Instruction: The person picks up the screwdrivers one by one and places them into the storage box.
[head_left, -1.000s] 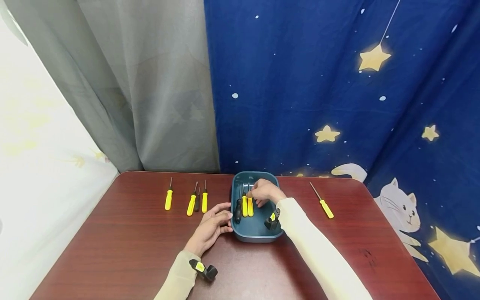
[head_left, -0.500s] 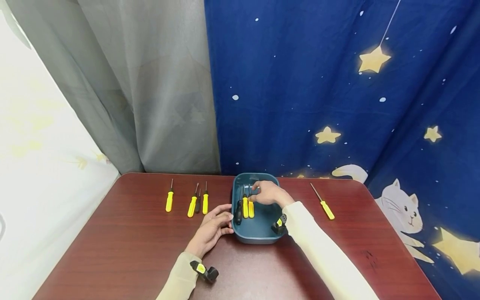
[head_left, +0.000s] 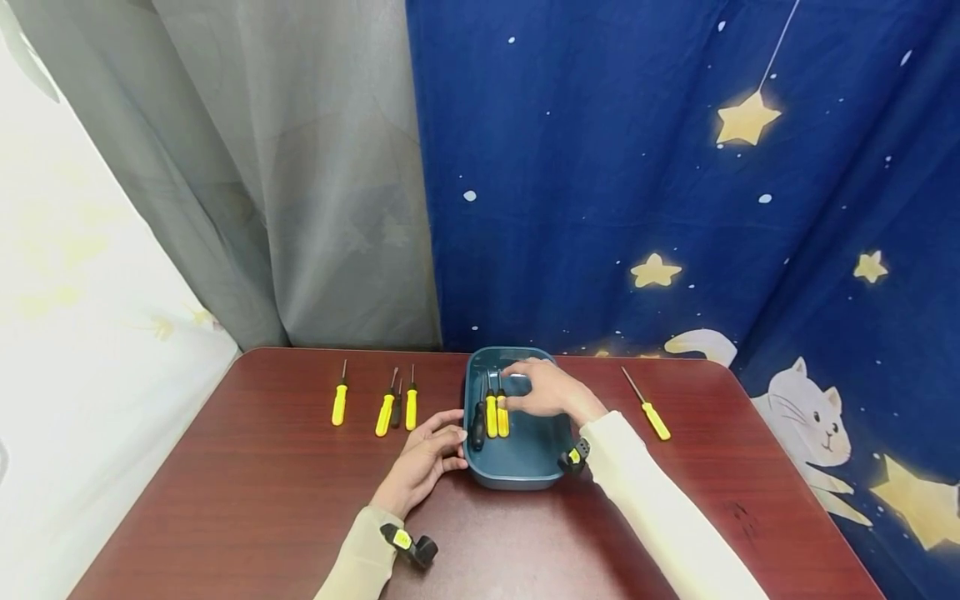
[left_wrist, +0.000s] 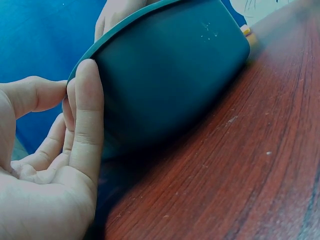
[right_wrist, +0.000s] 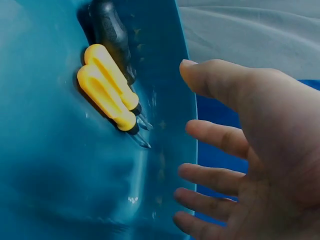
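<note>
In the head view, a dark blue-green tray (head_left: pixel 517 482) stands on the table. Inside it a black-handled screwdriver (head_left: pixel 478 427) lies beside two yellow-handled screwdrivers, one (head_left: pixel 491 417) left of the other (head_left: pixel 502 422). Over the tray's right part is my right hand (head_left: pixel 547 390), fingers spread and holding nothing; the right wrist view shows the yellow screwdrivers (right_wrist: pixel 105 100) apart from its fingertips. My left hand (head_left: pixel 420 458) touches the tray's left side; close up in the left wrist view, its fingers (left_wrist: pixel 87 110) rest against the outer wall (left_wrist: pixel 170 75) just under the rim.
Left of the tray, three yellow-handled screwdrivers (head_left: pixel 340 406) and a small dark-handled one (head_left: pixel 397 412) lie on the brown table (head_left: pixel 247 483). Another yellow-handled screwdriver (head_left: pixel 656 421) lies to the right. A grey and a blue curtain (head_left: pixel 540 208) hang behind the table's far edge.
My right hand has let go of the right-hand yellow screwdriver in the tray, opened its fingers and moved a little to the right. My left hand stays at the tray's side.
</note>
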